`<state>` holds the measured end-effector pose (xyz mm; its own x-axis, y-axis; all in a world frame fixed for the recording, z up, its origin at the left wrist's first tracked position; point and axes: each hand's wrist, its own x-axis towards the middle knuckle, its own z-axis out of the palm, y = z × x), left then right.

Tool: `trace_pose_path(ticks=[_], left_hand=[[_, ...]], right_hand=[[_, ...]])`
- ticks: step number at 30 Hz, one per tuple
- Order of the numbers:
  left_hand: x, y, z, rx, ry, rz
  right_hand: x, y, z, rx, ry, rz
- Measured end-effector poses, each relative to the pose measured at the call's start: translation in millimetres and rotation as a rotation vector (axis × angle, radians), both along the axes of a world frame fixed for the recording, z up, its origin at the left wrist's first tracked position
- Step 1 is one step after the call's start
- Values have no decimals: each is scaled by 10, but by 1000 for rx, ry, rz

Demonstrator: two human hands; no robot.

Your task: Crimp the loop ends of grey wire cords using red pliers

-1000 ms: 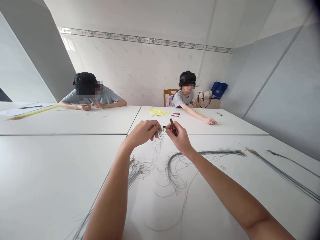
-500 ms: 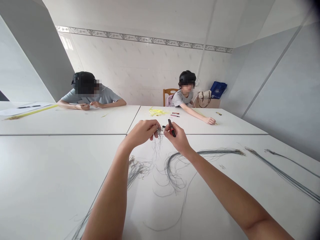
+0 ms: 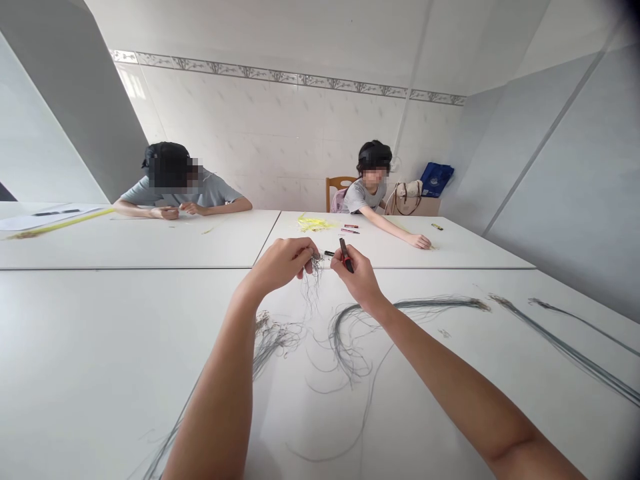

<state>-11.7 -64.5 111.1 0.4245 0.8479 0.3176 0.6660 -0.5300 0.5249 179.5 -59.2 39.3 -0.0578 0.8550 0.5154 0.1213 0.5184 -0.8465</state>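
My left hand (image 3: pixel 277 265) pinches a thin tuft of grey strands (image 3: pixel 313 283), which hangs down from my fingers above the white table (image 3: pixel 125 347). My right hand (image 3: pixel 359 275) grips a small red-and-black tool (image 3: pixel 346 257) upright, just beside the tuft. A short black piece (image 3: pixel 329 253) lies between my hands, and I cannot tell what it is. Below my forearms, long loops of grey strands (image 3: pixel 365 333) lie spread on the tabletop, with a tangled bunch (image 3: pixel 273 340) near my left wrist.
Long grey bundles (image 3: pixel 565 343) lie to the right. On the far tables are yellow fibres (image 3: pixel 314 224) and small red sticks (image 3: pixel 351 229). Two seated people work there, one person's hand (image 3: pixel 420 241) and another person's hands (image 3: pixel 173 213) resting on the tabletops. Bags (image 3: pixel 406 199) stand behind.
My left hand has shifted slightly left, drawing the tuft a little away from the tool. My right hand and the strands on the table look nearly unchanged.
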Motion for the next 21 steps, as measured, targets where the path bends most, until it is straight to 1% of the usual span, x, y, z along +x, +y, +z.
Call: trace_pose_path(ticks=[4, 7, 10, 12, 14, 16, 21], left_hand=[[-26, 3, 12, 16, 5, 35], [-48, 28, -3, 20, 11, 53], [-73, 65, -37, 18, 15, 56], [-87, 86, -60, 8, 10, 62], [-93, 101, -78, -5, 7, 73], [-93, 111, -88, -12, 5, 73], [-88, 141, -109, -49, 21, 80]], right_hand=[[78, -6, -5, 7, 25, -42], [166, -3, -9, 38, 71, -38], [281, -14, 14, 58, 195, 5], [386, -40, 66, 50, 303, 27], [528, -82, 158, 56, 405, 23], [714, -140, 291, 102, 492, -14], [1273, -363, 728, 251, 704, -190]])
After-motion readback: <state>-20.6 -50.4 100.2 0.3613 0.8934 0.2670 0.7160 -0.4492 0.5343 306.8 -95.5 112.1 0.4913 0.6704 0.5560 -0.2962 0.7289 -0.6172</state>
